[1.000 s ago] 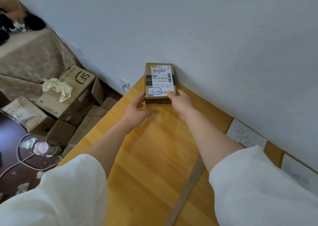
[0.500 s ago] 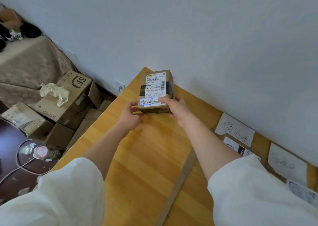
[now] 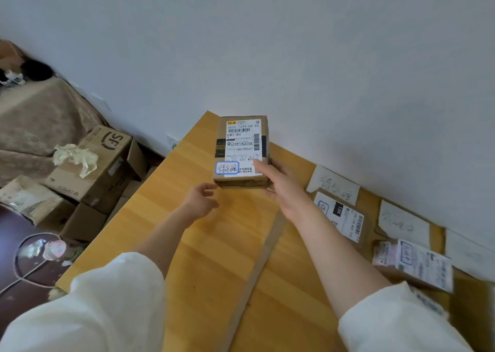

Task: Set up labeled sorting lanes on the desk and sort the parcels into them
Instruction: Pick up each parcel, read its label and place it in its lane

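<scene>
A small cardboard parcel (image 3: 242, 151) with a white shipping label and a blue-framed handwritten sticker is lifted above the far end of the wooden desk (image 3: 203, 244). My right hand (image 3: 278, 183) grips its near right corner, thumb on the label. My left hand (image 3: 202, 199) hovers just below the parcel's near left corner with relaxed fingers, holding nothing. White handwritten lane labels (image 3: 334, 185) (image 3: 401, 223) lie along the wall on the right. A tape strip (image 3: 259, 266) runs across the desk as a lane divider.
Two parcels (image 3: 345, 217) (image 3: 417, 266) lie in the lanes to the right. On the floor to the left stand an SF cardboard box (image 3: 101, 164) with crumpled paper (image 3: 77, 157) on top, more boxes (image 3: 32, 199) and a cable (image 3: 26, 260). A wall bounds the desk's far side.
The parcel has been lifted off the desk and shifted right. My left hand has let go of it; my right hand alone holds it now. The view turned right, showing more lanes.
</scene>
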